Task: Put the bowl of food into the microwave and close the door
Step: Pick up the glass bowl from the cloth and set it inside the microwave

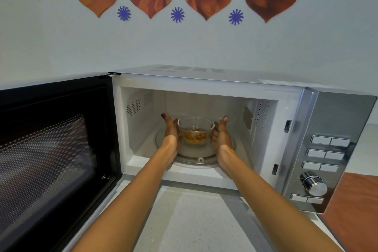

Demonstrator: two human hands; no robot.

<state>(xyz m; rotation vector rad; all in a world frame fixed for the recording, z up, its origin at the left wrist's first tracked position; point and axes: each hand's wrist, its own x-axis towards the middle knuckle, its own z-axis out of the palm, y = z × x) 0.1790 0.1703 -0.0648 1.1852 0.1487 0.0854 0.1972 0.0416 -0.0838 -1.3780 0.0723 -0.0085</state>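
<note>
A clear glass bowl (196, 131) with yellow-brown food in its bottom is inside the white microwave (204, 82), over the glass turntable (196, 159). Both my arms reach into the cavity. My left hand (171, 129) is pressed against the bowl's left side and my right hand (220, 133) against its right side, so the bowl is held between them. Whether the bowl rests on the turntable I cannot tell. The microwave door (51, 149), black with a dotted window, is swung wide open to the left.
The silver control panel (323, 153) with buttons and a round knob (314, 184) is on the microwave's right. A pale speckled counter (184, 221) lies below it. An orange-brown surface (356, 210) sits at the lower right. The wall behind bears orange decals.
</note>
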